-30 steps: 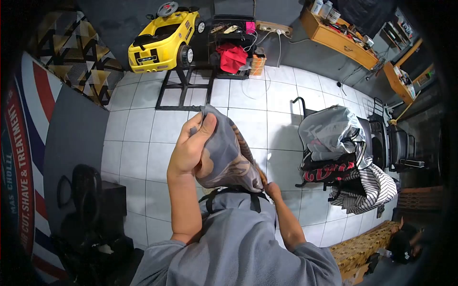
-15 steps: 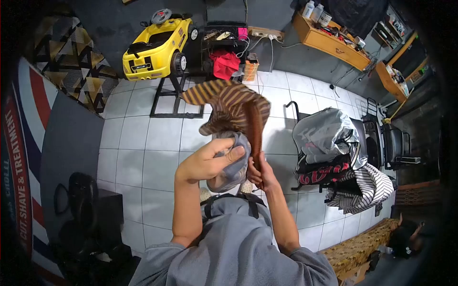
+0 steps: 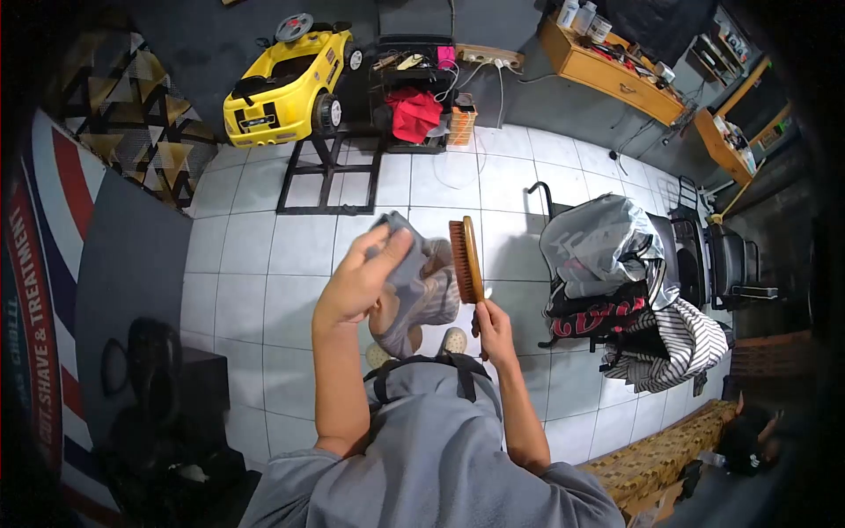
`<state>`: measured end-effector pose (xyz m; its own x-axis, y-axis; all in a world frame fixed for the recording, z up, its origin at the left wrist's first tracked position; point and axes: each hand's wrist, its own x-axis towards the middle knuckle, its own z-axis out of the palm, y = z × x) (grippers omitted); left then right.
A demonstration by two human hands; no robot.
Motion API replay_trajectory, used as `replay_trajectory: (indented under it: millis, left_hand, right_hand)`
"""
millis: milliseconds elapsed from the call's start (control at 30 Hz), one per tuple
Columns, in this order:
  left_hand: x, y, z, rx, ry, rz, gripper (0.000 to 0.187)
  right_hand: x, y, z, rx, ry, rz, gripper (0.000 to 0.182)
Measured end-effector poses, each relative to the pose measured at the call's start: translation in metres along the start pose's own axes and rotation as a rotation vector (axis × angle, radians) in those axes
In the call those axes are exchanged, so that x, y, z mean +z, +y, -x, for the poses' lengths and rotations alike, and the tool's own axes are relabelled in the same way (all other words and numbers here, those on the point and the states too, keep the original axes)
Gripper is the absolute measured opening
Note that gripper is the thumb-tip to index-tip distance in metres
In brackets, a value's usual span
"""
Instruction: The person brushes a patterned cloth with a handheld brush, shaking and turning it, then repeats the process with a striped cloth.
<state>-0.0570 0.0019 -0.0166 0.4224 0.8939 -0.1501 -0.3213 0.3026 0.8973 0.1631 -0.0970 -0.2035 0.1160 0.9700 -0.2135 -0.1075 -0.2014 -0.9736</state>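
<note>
My left hand pinches the upper edge of a soft grey cloth. The cloth hangs in folds in front of my body, with brownish stripes on part of it; its exact kind cannot be made out. To the right of it, my right hand is closed around the handle of a wooden brush. The brush stands upright, its reddish-brown bristles facing left toward the cloth, with a small gap between them.
White floor tiles lie below. A yellow toy car rests on a black frame. Clothes and a silver sheet cover a chair at right. Wooden drawers hang on the back wall; a patterned bench stands lower right.
The cloth, flung up and outward before with its brown and yellow stripes showing, now hangs down. My left hand has risen slightly with it. The brush now shows its bristles from the side.
</note>
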Motion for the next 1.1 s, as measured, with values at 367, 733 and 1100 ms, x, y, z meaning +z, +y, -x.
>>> replay_trajectory:
  millis: [367, 733, 1100]
  left_hand:
    - [0.019, 0.0, 0.001, -0.15, -0.587, -0.488, 0.032]
    - [0.006, 0.017, 0.018, 0.027, 0.005, -0.281, 0.028]
    - [-0.001, -0.022, -0.011, -0.112, -0.158, -0.465, 0.026]
  right_hand:
    - [-0.006, -0.075, -0.009, 0.142, -0.655, -0.366, 0.045]
    - [-0.058, 0.174, 0.0, 0.453, -0.055, 1.06, 0.034]
    - [-0.005, -0.013, -0.029, 0.35, -0.157, -0.903, 0.044]
